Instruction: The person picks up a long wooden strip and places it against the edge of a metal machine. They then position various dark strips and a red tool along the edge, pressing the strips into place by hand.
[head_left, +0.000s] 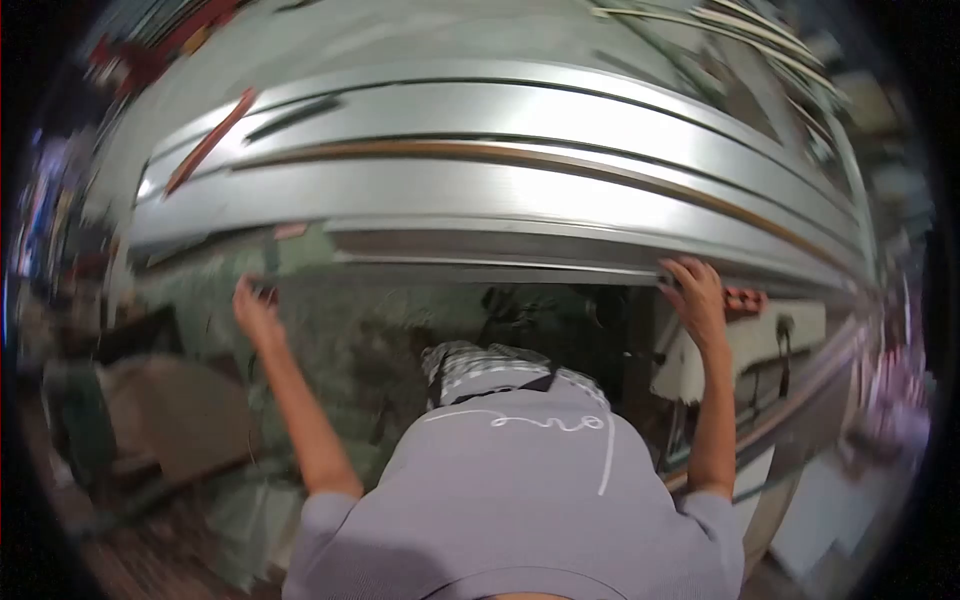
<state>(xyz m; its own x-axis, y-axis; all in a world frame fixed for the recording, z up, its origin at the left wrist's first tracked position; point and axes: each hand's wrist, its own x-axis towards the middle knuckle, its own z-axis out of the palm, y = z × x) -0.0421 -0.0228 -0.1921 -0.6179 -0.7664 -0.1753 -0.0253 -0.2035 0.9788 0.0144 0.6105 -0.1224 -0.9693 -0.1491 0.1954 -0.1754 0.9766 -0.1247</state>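
A long metal strip runs along the near edge of the bench, in front of a wider silvery metal profile. My right hand is closed at the strip's right end, its fingers curled over the edge. Out to the left, my left hand is closed around a small dark reddish thing, too blurred to name. That hand is just below the bench's near edge, left of the strip's visible end.
On the metal lie a red-orange bar, a short dark bar and a long brown strip. A red block with holes sits right of my right hand. Brown cardboard stands at lower left.
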